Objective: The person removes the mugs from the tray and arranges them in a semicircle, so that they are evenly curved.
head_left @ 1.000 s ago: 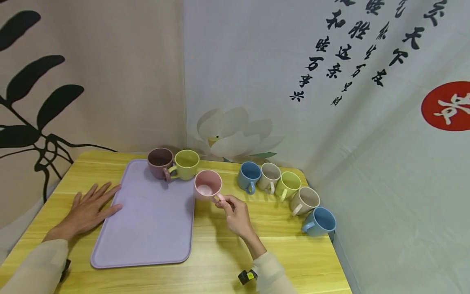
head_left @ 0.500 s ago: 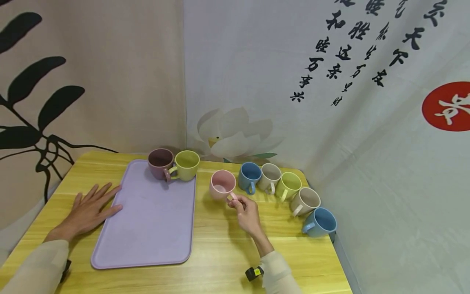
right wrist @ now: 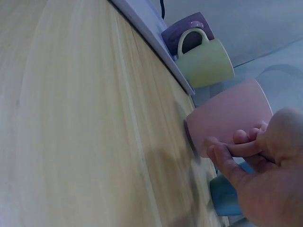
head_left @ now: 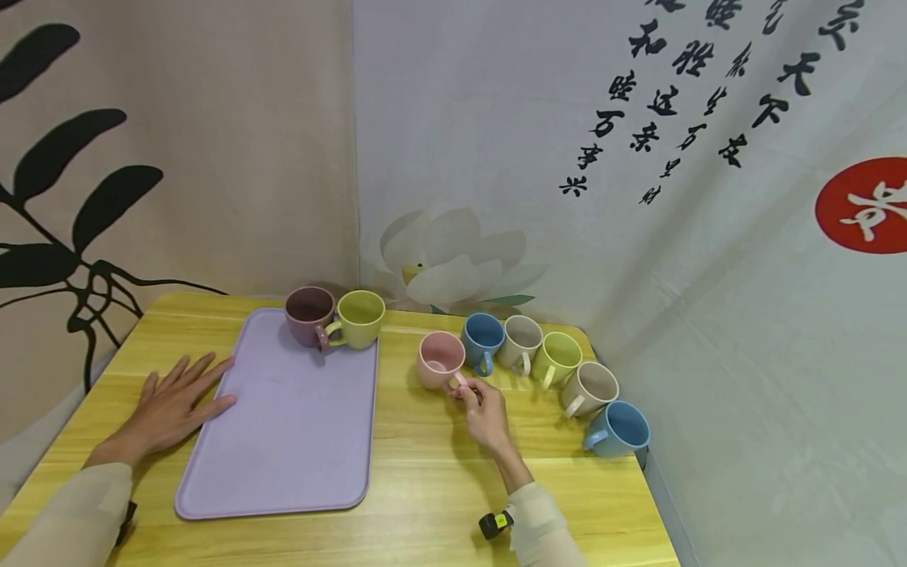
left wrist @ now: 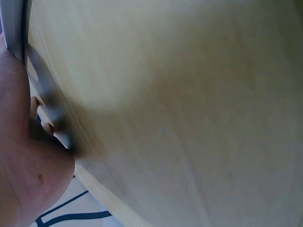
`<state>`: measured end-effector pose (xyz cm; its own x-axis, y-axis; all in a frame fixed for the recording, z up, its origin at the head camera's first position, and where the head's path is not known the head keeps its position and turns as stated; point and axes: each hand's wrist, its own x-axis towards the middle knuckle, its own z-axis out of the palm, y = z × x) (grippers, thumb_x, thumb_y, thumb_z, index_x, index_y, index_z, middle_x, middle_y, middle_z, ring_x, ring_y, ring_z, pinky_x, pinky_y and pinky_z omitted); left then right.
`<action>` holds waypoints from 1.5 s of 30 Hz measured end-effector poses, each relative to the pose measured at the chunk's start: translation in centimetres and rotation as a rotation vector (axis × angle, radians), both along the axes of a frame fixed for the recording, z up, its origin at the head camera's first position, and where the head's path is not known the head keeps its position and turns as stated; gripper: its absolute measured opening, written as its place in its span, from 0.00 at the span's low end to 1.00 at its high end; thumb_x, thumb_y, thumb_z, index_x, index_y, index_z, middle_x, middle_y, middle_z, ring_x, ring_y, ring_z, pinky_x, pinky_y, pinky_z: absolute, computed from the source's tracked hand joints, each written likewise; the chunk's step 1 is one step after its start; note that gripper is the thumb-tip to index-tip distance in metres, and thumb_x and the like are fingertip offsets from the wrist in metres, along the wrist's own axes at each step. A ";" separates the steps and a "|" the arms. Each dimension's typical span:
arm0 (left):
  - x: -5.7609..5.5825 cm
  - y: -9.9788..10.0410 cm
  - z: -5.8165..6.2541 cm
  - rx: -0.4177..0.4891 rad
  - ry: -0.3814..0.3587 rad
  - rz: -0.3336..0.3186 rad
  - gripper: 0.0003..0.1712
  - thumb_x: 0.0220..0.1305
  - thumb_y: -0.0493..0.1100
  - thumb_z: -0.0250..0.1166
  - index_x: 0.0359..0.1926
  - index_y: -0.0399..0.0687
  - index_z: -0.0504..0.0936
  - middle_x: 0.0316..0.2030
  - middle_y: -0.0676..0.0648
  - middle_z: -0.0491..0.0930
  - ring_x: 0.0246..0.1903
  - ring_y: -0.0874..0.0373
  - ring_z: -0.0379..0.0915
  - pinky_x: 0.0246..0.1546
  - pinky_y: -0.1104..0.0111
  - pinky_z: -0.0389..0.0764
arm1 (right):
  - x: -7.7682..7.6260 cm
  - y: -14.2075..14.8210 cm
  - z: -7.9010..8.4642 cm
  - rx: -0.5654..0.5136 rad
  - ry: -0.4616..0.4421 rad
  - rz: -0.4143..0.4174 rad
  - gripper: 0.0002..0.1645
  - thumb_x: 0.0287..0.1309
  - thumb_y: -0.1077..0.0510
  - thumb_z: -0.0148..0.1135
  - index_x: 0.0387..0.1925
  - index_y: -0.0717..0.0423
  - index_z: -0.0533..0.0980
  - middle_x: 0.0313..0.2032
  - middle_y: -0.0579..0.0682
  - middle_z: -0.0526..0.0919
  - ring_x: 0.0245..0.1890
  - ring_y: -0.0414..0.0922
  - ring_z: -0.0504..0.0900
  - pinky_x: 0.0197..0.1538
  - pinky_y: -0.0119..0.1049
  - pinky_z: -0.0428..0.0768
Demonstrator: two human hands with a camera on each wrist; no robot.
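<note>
Behind, printed cloth (head_left: 482,126) borders the wooden table (head_left: 425,488); right hand (head_left: 486,413) pinches the pink mug (head_left: 439,362), left hand (head_left: 166,408) spread.

Between the fingers of the right hand (head_left: 490,413): one pink mug (head_left: 441,362). Past those fingers and out to the right: two blue mugs (head_left: 483,344) (head_left: 616,429), two beige mugs (head_left: 520,343) (head_left: 590,387), one lime mug (head_left: 556,360). Left of those fingers: one purple mug (head_left: 309,319), one yellow mug (head_left: 360,320). At the fingers of the left hand (head_left: 170,407): one lilac tray (head_left: 283,441). Mugs altogether: eight.
</note>
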<state>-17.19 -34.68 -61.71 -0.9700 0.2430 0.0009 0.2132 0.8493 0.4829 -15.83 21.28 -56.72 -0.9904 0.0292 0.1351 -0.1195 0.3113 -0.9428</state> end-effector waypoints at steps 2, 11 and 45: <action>0.0 0.0 0.0 -0.001 0.000 0.005 0.48 0.85 0.69 0.57 0.93 0.62 0.51 0.91 0.28 0.45 0.87 0.14 0.31 0.76 0.12 0.27 | 0.0 0.1 -0.1 0.014 0.004 -0.007 0.10 0.80 0.71 0.61 0.47 0.76 0.86 0.42 0.71 0.93 0.46 0.63 0.95 0.55 0.53 0.95; 0.0 0.1 0.3 -0.014 -0.022 0.004 0.48 0.86 0.69 0.56 0.93 0.60 0.50 0.91 0.28 0.43 0.87 0.14 0.29 0.76 0.13 0.25 | -0.4 0.4 -0.4 0.010 -0.007 -0.020 0.10 0.80 0.72 0.60 0.47 0.77 0.85 0.41 0.70 0.92 0.45 0.62 0.94 0.56 0.54 0.95; -0.1 -0.2 -0.1 -0.002 -0.019 -0.004 0.49 0.85 0.71 0.57 0.93 0.61 0.50 0.91 0.28 0.44 0.87 0.14 0.29 0.75 0.12 0.24 | -0.9 1.8 -0.7 -0.006 0.028 -0.105 0.14 0.86 0.68 0.55 0.56 0.77 0.82 0.48 0.73 0.90 0.51 0.68 0.95 0.57 0.53 0.94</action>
